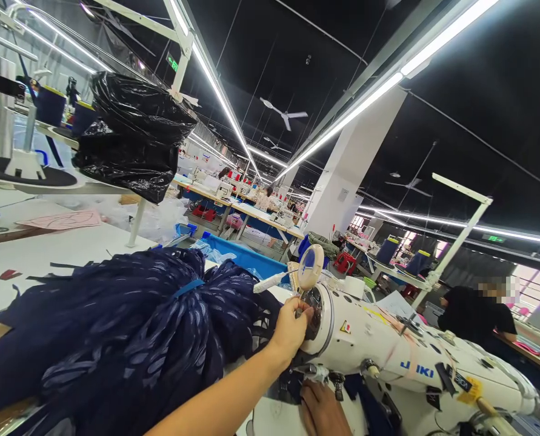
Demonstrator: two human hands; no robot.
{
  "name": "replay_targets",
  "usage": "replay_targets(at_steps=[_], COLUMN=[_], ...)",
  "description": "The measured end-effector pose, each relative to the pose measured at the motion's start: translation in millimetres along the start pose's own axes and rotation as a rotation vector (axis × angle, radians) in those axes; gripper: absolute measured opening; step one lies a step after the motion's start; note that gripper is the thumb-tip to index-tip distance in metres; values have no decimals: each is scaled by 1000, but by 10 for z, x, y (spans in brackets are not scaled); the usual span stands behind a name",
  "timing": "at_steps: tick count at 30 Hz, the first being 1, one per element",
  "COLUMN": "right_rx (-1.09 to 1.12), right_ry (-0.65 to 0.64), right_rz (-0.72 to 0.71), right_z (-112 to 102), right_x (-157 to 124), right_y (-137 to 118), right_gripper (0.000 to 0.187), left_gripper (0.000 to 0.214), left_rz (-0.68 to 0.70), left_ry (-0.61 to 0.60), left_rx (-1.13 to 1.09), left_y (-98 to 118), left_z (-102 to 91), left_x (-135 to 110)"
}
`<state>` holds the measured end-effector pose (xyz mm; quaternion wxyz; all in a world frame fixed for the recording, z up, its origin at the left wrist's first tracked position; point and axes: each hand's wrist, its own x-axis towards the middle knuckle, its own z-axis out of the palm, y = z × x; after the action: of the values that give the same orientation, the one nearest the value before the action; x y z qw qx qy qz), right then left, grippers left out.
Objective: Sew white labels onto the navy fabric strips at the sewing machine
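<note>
My left hand (292, 330) reaches to the needle end of a white JUKI sewing machine (388, 348). Its fingers are pinched together at the dark face plate (314, 315), and what they hold is too small to make out. My right hand (320, 412) rests low under the machine head beside the presser foot (336, 383), on dark blue cloth (370, 412). Its fingertips are hidden by the machine parts. A big bundle of navy patterned fabric pieces (115, 339), tied with a blue band (188, 288), lies just left of my left arm.
A black plastic bag (133, 133) hangs over a thread stand with dark cones (51, 106) at the left. The white table (56, 248) carries scraps. A blue bin (246, 257) stands behind. A person in black (472, 315) sits at the right, and rows of sewing stations run back.
</note>
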<state>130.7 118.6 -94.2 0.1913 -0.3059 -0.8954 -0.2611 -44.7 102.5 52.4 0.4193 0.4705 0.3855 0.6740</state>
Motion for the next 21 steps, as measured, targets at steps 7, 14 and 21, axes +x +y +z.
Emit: replay_targets(at_steps=[7, 14, 21], right_rx=[31, 26, 37], right_ry=[-3, 7, 39], right_rz=[3, 21, -54], right_z=[-44, -56, -144], right_x=[-6, -6, 39], right_y=[-7, -26, -17], right_gripper=[20, 23, 20], left_gripper=[13, 11, 25], left_rz=[316, 351, 291], left_ry=[92, 111, 30], left_rx=[503, 1471, 1514], left_y=[348, 817, 743], left_z=[-653, -1560, -1522], left_x=[131, 240, 198])
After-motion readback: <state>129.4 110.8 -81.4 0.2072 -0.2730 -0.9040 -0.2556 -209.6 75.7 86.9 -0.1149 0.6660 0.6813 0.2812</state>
